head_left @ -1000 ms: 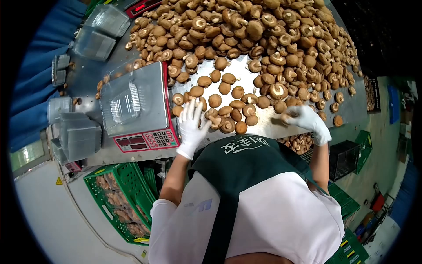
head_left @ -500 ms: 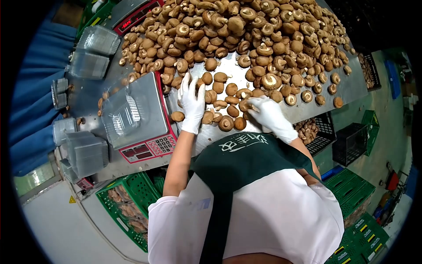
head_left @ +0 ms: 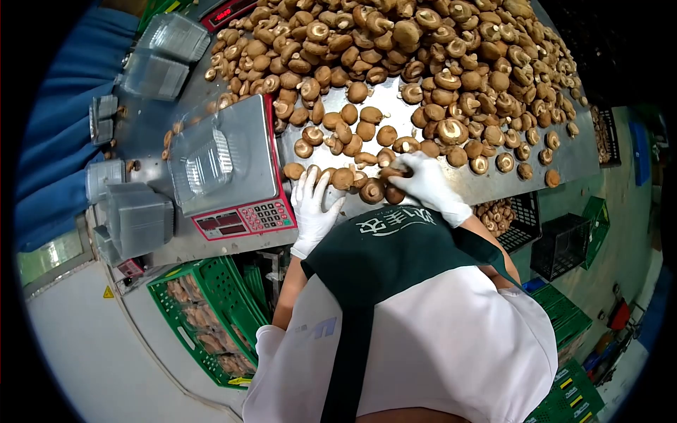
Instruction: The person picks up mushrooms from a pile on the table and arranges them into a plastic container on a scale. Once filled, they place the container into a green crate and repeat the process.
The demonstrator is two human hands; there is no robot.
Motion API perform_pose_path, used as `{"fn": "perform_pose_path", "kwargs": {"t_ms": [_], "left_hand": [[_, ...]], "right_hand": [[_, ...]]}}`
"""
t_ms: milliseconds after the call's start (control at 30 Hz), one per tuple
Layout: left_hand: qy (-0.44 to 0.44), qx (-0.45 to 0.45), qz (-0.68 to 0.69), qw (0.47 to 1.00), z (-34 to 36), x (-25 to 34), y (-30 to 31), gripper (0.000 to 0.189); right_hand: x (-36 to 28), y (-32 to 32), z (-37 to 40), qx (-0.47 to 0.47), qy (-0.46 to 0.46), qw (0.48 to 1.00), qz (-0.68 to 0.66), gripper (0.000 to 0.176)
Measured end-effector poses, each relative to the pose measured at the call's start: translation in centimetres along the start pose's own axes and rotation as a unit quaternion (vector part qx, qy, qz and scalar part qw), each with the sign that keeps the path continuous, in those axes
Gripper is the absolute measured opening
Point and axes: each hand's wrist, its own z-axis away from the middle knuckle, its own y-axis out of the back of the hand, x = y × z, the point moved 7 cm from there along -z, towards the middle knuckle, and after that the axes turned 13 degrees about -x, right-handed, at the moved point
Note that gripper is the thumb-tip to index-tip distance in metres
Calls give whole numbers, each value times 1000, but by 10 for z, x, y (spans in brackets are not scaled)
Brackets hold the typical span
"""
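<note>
Brown shiitake mushrooms (head_left: 423,63) lie heaped across a steel table (head_left: 493,185). Both of my hands wear white gloves. My left hand (head_left: 314,208) rests flat at the table's near edge, fingers spread, its tips touching a few loose mushrooms (head_left: 343,178). My right hand (head_left: 423,180) is cupped over a small cluster of mushrooms (head_left: 392,173) just to the right of it; the fingers curl around one, partly hiding it. A clear plastic tray (head_left: 204,166) sits empty on the red-framed scale (head_left: 243,218) to the left of my left hand.
Stacks of clear trays (head_left: 159,53) and grey lidded boxes (head_left: 134,218) line the left side. A green crate (head_left: 204,321) with packed mushrooms sits below the scale. Black and green crates (head_left: 564,243) stand on the floor at right. A second scale (head_left: 229,10) is at the top.
My left hand has drawn back from the mushrooms beside the scale to the table's near edge. My right hand stayed on the near cluster, shifting only slightly.
</note>
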Motion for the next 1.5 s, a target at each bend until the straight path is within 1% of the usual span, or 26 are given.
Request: {"fn": "perform_pose_path", "kwargs": {"t_ms": [100,167,233,300,333,367,433,500,567,633,700,767,867,933,967,1000,1033,1100,1133,1200,1233,1267,1300,1367,1400,1500], "left_hand": [[-23,-15,-18,999,-8,8,-3,61],[-57,-21,-69,996,-15,10,-12,54],[-33,10,-33,999,-26,0,-8,43],[42,29,81,995,-37,-24,-3,35],[87,55,111,988,-40,-24,9,32],[115,58,122,984,-42,-36,9,38],[106,64,136,983,-46,-33,18,48],[49,25,60,997,-49,-28,13,61],[24,10,11,1000,-46,-10,17,62],[-69,1,-16,997,-42,9,20,58],[-132,-71,15,989,-40,17,1,56],[-110,-145,-41,983,-36,27,-19,55],[-82,-142,-83,983,-42,20,-34,50],[3,-143,74,987,-51,13,-29,43],[1,-141,75,987,-53,16,-27,43],[14,-154,122,980,-53,16,-27,41],[28,-167,168,971,-51,14,-28,39],[22,-167,137,976,-47,8,-31,41],[25,-171,113,978,-45,8,-28,43],[26,-176,88,980,-40,9,-24,44],[3,-135,47,990,-36,12,-15,52],[-20,-93,6,995,-32,17,-7,60],[-21,-94,5,995,-27,17,-7,60],[18,-39,-27,999,-20,13,3,80],[39,-51,-18,998,-17,7,-2,92],[45,-72,-78,993,-14,14,-9,94]], "right_hand": [[19,37,25,-5,-69,997,-24,28],[30,66,45,-65,-158,983,75,34],[64,80,72,-123,-233,949,173,31],[86,89,95,-154,-293,916,227,25],[98,87,102,-150,-303,908,250,22],[104,82,105,-149,-306,907,248,22],[89,70,99,-125,-268,932,212,22],[64,53,84,-94,-242,955,145,32],[41,34,67,-87,-180,971,131,37],[27,18,54,-70,-117,985,110,38],[12,7,44,-12,-22,991,128,35],[10,0,33,-19,-18,991,130,34],[13,-4,21,-70,-68,984,146,39],[19,-1,26,-35,-41,992,116,42],[19,2,29,-6,-12,996,84,45],[21,5,32,-41,-50,996,64,57],[21,4,35,-42,-49,996,64,57],[25,5,43,-13,-74,993,90,75],[35,-5,45,-57,-87,988,113,97],[35,-15,49,-29,-67,993,96,100],[33,-16,50,-1,-45,996,80,104],[40,-21,48,-24,-60,995,75,110],[39,-21,46,-24,-61,995,73,110],[36,-25,37,-46,-87,992,85,110],[45,-35,30,-80,-107,986,95,118],[44,-47,11,-106,-94,984,110,117]]}}
